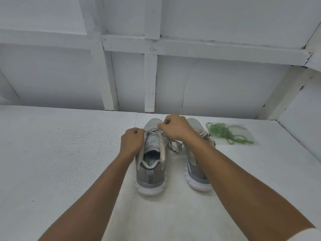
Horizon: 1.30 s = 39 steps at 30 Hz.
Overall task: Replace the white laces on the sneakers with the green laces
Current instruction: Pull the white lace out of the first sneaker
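The insole of the left sneaker carries printed letters, of which only "RY FO" can be read; the rest is hidden by the collar. A herringbone-striped pull tab runs down its heel.

A clear plastic bag lies flat on the counter, just right of the right sneaker, and the coiled green laces appear to lie in it.

Both sneakers stand side by side, heels toward the person. The left hand has its grip closed, pinching the white lace at the left edge of the left sneaker's eyelets. The right hand has its grip closed as well, pinching the same lace nearer the toe. Loose lace ends lie looped on the counter between the sneakers. The green laces lie well apart from both grips.
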Each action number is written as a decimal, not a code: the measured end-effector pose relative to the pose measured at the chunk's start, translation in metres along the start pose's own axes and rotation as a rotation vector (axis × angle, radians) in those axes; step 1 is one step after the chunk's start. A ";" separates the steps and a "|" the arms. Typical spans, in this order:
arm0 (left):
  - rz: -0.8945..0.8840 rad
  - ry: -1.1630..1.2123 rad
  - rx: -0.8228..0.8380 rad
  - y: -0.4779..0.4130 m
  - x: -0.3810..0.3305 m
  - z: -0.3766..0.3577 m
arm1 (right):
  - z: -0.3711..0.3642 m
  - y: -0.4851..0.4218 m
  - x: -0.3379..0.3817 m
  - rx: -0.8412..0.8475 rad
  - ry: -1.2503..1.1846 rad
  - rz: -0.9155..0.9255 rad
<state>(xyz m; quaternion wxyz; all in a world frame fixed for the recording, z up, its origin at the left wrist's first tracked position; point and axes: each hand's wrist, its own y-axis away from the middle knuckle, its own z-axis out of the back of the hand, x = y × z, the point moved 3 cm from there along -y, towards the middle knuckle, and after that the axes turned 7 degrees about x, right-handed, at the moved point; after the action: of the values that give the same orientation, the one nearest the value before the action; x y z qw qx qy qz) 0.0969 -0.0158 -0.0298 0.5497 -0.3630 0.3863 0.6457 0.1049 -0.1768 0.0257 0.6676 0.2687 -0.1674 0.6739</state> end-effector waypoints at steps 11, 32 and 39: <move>-0.185 -0.462 0.302 -0.030 -0.045 -0.013 | -0.033 0.016 -0.016 0.013 -0.259 -0.175; -0.193 -0.692 0.302 -0.044 -0.048 0.008 | -0.042 0.033 -0.021 -0.095 -0.504 -0.272; -0.256 -0.710 0.425 -0.040 -0.047 -0.011 | -0.044 0.034 -0.022 -0.099 -0.564 -0.272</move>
<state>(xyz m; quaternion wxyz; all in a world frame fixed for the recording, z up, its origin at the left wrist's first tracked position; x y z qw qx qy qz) 0.1430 -0.0421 0.0034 0.7865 -0.0419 0.2493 0.5635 0.0649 -0.1705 -0.0174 0.6912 0.4318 -0.3410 0.4684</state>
